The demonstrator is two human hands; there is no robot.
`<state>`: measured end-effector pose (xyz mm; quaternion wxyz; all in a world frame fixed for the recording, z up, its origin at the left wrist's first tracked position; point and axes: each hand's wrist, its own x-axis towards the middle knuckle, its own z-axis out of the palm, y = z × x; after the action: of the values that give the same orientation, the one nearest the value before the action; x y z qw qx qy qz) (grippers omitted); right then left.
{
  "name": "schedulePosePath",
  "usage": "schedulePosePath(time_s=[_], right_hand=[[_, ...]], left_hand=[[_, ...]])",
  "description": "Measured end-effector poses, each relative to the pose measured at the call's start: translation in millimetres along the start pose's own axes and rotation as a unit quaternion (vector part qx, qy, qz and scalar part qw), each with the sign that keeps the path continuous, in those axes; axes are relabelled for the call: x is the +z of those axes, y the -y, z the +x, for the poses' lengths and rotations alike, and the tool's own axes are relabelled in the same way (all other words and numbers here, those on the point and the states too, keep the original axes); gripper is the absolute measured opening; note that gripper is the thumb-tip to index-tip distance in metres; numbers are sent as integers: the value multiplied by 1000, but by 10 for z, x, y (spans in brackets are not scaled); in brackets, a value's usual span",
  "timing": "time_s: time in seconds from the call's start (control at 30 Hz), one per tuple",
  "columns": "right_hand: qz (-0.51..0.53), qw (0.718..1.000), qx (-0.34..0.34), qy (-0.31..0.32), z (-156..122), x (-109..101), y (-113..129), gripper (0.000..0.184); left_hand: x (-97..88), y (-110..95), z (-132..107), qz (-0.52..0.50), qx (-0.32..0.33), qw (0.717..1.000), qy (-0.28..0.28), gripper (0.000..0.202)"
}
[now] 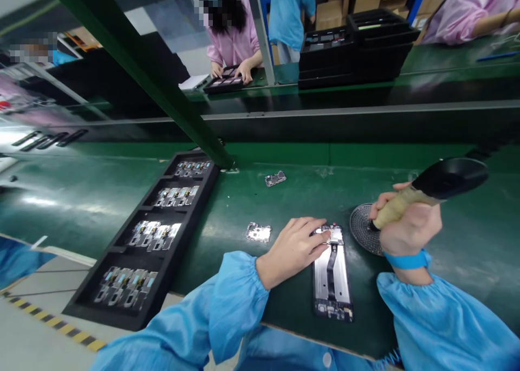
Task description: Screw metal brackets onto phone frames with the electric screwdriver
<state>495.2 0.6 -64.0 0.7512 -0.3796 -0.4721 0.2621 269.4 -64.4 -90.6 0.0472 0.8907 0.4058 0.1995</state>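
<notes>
Nearest are the wearer's two blue sleeves [239, 284], reaching over a green bench [227, 197]. An opened phone [331, 276] lies face-down or face-up, I cannot tell which, near the bench's front edge, between the hands, its silvery inside showing and a dark strip running down its middle. The left hand [296, 246] rests over the phone's upper end, thumb and forefinger slightly apart at the tips; whether they pinch anything, I cannot tell. The right hand [412, 227], with a blue band [407, 260] at the wrist, has its fingers wrapped around the tan grip of a black-ended tool [400, 207]. The tool's lower end is over a round, dotted plate [359, 227] beside the phone.

Left of the left hand lies a bare board [259, 232]; farther back lies a second board [275, 179]. At left, a long black tray [179, 246] holds boards in four compartments. A green post [150, 73] slants above it.

Beyond, a person in pink [252, 30] handles a smaller tray [225, 81]; stacked black bins [349, 57] stand to the right.
</notes>
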Motion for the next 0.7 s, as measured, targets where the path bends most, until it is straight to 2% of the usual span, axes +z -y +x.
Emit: schedulePosePath(time_s=[0.17, 0.33, 0.43, 0.6, 0.7], right_hand=[[-3, 1000, 8, -11, 17, 16, -21, 53], [-21, 999, 18, -18, 58, 9, -10, 50], [-4, 1000, 0, -13, 94, -9, 90, 55], [7, 1000, -7, -13, -41, 198, 283, 62], [25, 999, 8, 34, -191, 337, 246, 61]], left_hand=[[-43, 161, 92, -45, 37, 998, 38, 29], [-23, 205, 104, -73, 52, 996, 27, 30], [1, 177, 75, -88, 61, 994, 24, 26], [0, 161, 77, -98, 56, 993, 16, 23], [-19, 153, 93, -91, 55, 994, 20, 23]])
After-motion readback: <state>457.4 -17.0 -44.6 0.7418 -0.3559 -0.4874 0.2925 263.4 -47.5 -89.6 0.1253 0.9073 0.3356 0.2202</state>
